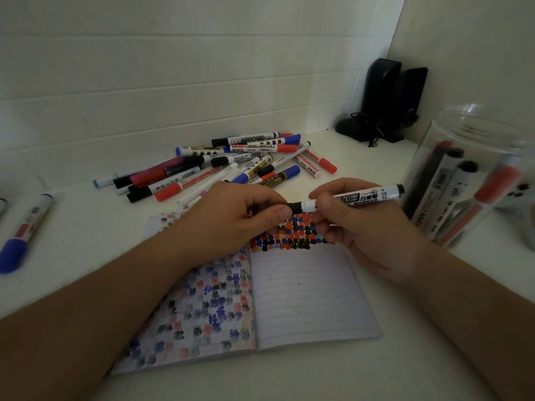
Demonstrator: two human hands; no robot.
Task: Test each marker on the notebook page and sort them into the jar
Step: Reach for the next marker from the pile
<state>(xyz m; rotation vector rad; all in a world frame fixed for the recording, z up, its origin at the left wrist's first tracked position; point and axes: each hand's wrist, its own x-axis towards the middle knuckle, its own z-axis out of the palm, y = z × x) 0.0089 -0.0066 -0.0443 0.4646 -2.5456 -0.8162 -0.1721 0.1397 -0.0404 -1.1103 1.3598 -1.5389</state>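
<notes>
Standing right, the jar (pixel 469 180) holds perhaps four markers; both hands' grips clamp a black marker (pixel 347 199).

Up beyond the grip and off to its right, two black speakers (pixel 393 96) stand upright side by side in the corner, tucked where the two walls meet. In front of them, a dark rounded object (pixel 351 129) sits on the worktop (pixel 362 157) with a black cable (pixel 373 134) tangled over it, what it is I cannot tell. Behind the grip runs a wall of pale tiles (pixel 173 82) with faint grout lines. To the right of the grip a plain pale wall (pixel 477 53) closes the corner. The white worktop spreads beneath, reaching back to the tiles.
</notes>
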